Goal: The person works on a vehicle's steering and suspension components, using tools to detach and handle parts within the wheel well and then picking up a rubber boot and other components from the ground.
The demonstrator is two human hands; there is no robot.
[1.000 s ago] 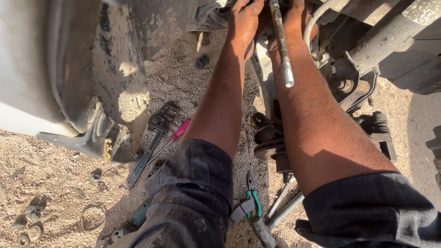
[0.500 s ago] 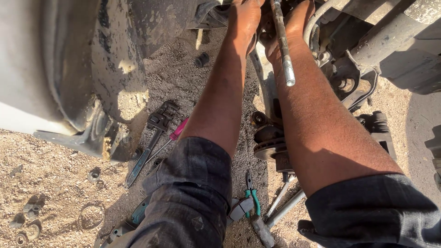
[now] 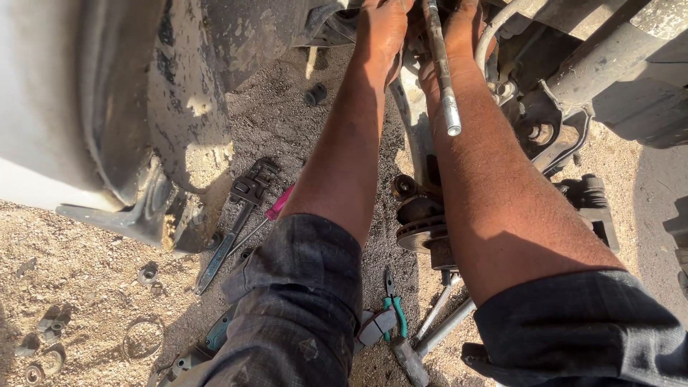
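Both my arms reach forward into a car's wheel well. My left hand presses on dark metal parts at the top edge, fingers hidden. My right hand lies beside it on the same assembly, its fingers out of view. A long steel rod with a threaded end hangs down between my two wrists. Below my arms sits a rusty brake disc and hub.
On the sandy ground lie a pipe wrench, a pink-handled screwdriver, green-handled pliers, a hammer, small nuts and rings. The car's body panel fills the left. A brake caliper lies right.
None of the tools have moved. My hands stay on the assembly, shifting only slightly upward in the view.
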